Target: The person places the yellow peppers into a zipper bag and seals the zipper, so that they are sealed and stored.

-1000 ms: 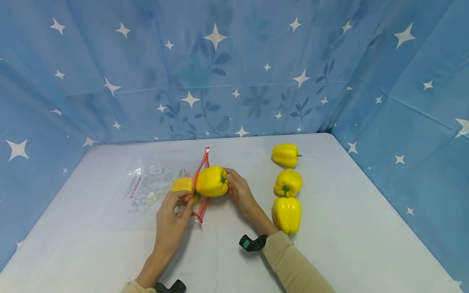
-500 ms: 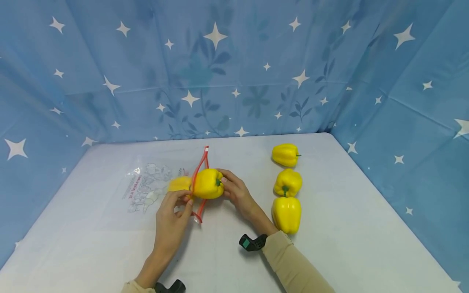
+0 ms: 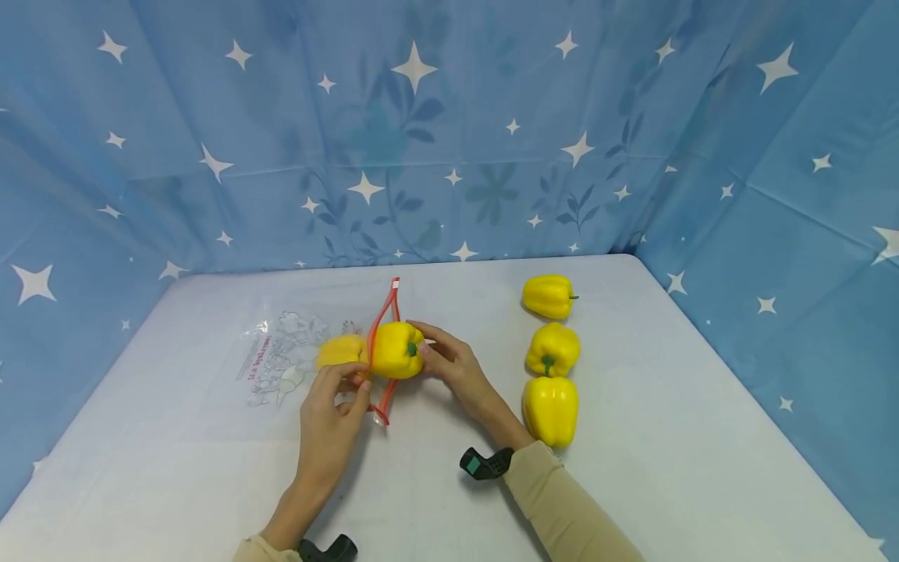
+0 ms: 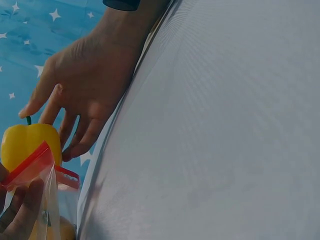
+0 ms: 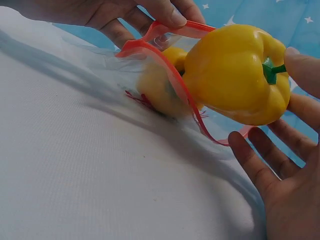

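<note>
My left hand (image 3: 330,417) pinches the red-edged mouth of a clear zip bag (image 3: 295,343), printed with line drawings. One yellow bell pepper (image 3: 342,353) lies inside, showing through the plastic. A second yellow bell pepper (image 5: 235,75) sits in the opening, its blunt end within the red rim and its green stem facing outward. My right hand (image 3: 460,375) touches this pepper at the stem end. In the right wrist view the thumb (image 5: 302,70) is at the stem, with fairly straight fingers (image 5: 255,165) below the pepper.
Three more yellow bell peppers stand in a column right of my right hand: one at the back (image 3: 548,297), one mid (image 3: 553,350), one nearest (image 3: 551,411). The white table (image 3: 702,437) meets a blue starry curtain (image 3: 477,140) behind and at the sides.
The pepper at my right hand has moved left, deeper into the bag's mouth, and the right hand has followed it. The pepper inside has shifted slightly left. My left hand stays put.
</note>
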{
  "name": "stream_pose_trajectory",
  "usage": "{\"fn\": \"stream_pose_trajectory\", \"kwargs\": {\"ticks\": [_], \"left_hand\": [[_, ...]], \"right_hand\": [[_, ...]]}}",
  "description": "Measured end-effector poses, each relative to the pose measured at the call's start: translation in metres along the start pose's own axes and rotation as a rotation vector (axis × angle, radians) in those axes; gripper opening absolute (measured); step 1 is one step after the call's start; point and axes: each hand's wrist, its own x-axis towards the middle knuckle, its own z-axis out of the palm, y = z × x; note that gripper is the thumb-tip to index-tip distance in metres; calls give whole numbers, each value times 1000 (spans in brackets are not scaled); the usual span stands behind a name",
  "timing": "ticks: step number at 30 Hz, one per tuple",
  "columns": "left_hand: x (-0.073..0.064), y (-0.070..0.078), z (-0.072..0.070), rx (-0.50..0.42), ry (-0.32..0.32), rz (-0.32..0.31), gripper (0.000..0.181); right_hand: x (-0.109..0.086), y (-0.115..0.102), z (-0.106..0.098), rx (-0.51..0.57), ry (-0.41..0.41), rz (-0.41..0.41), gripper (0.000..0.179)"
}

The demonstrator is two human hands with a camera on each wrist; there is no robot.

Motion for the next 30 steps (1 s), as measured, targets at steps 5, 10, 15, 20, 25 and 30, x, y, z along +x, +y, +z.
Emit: {"fn": "stream_pose_trajectory", "kwargs": {"ticks": [5,10,15,20,25,30], "left_hand": [[0,1,0,3,9,12,27],[1,2,-1,7,18,36,28],[0,2,-1,9,19,42,28],[0,2,-2,6,20,65,28],[0,2,-2,9,35,95,28],[0,4,-3,15,44,111,27]], "right_hand": [[1,2,1,-32,25,-16,42],[1,1,2,26,1,-25,42],[1,1,4,6,-12,-52,42],[1,1,6,-36,-19,-62,41],[1,0,9,-56,-14,-73,41],[2,1,12,-71,-29,-82,41]]}}
